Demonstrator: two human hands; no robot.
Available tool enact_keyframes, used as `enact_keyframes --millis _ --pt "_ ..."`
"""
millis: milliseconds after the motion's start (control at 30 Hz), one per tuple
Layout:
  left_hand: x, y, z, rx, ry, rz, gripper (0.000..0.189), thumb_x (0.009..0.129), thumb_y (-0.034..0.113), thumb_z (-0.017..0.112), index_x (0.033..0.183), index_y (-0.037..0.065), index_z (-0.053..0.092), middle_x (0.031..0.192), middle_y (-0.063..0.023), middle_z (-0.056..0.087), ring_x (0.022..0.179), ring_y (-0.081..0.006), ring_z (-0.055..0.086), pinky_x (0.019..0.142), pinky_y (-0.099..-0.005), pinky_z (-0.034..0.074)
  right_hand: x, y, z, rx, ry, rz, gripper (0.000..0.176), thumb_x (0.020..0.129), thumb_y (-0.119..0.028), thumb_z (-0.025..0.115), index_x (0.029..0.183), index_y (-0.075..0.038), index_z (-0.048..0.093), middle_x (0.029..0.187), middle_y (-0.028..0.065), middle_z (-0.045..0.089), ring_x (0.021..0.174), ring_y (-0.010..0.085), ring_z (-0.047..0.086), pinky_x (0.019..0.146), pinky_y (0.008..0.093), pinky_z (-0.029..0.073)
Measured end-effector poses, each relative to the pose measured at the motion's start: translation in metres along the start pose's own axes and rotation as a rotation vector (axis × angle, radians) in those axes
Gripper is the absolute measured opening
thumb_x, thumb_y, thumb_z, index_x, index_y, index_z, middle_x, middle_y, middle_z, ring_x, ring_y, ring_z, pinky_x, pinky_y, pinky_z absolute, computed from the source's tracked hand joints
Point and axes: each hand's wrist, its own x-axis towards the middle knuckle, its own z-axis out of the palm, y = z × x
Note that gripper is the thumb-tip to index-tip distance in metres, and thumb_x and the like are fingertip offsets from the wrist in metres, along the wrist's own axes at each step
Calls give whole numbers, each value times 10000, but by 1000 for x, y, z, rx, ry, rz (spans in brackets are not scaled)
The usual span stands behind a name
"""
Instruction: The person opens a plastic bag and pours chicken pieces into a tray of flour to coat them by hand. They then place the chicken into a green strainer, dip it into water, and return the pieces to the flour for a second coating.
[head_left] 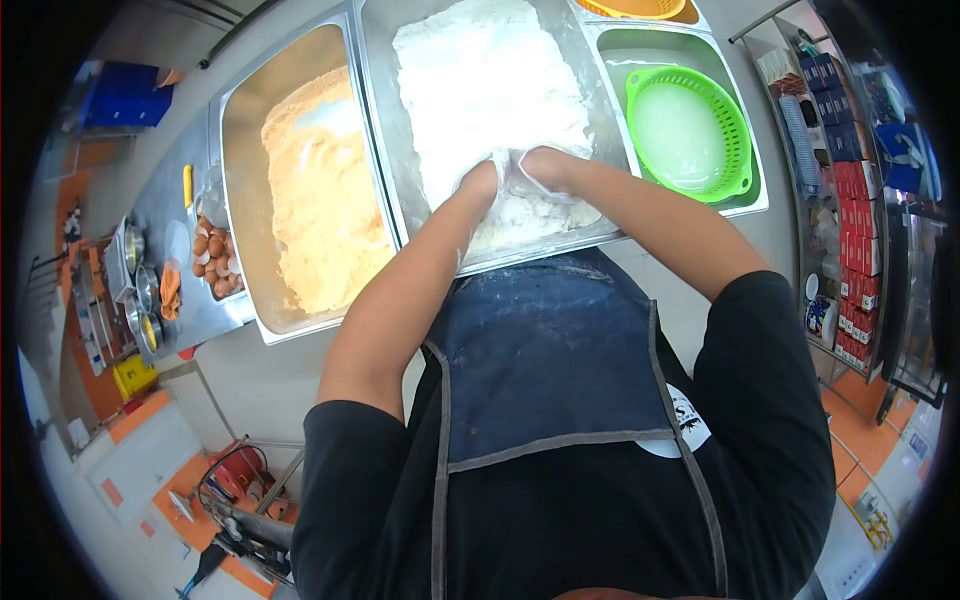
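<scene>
Inside the middle pan: bright white powder, lumpy near edge. Left hand, right hand in it; fingers hidden, grip unclear. Left pan: yellowish powder. Right: green basket.

The middle tray lies between the left tray and, rightward, the basin. A basket sits in the basin. Eggs lie left of the left tray.
</scene>
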Motion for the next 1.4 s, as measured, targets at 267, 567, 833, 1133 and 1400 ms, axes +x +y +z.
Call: enact_keyframes --millis 267,567,833,1133,1400 --pt "-40 51 -37 -526 -41 17 526 842 394 541 1197 9 499 1213 -148 497 1118 -257 440 935 -348 335 -85 -39 -28 454 266 -382 396 812 -306 604 1066 -4 577 1002 135 601 893 206 545 792 312 424" --pt "-53 63 -50 -157 -118 -31 576 863 422 478 1259 7 432 1313 -161 409 1217 -243 363 993 -351 290 -110 -36 -62 45 29 -260 467 815 -326 583 1160 -16 527 1137 172 552 1025 237 517 898 314 384" --pt "11 4 10 -648 -88 -235 515 903 421 437 1141 -28 522 1090 -154 557 1057 -212 473 938 -347 336 4 -2 19 502 20 31 547 835 -368 573 1171 56 492 1156 181 522 1030 227 507 853 304 411" --pt "-47 54 -58 -154 -72 57 524 840 427 565 1128 -10 556 1014 -103 591 877 -187 519 811 -285 404 -116 -48 -53 -98 275 -278 658 799 -375 614 1203 109 429 1201 233 489 1089 269 488 924 308 366" --pt "-56 81 -73 483 44 12 582 841 492 487 1123 -14 549 1061 -159 584 971 -216 533 848 -333 394 -110 -63 -72 -380 306 -178 647 835 -434 524 1234 65 422 1233 231 470 1178 276 436 934 313 367"
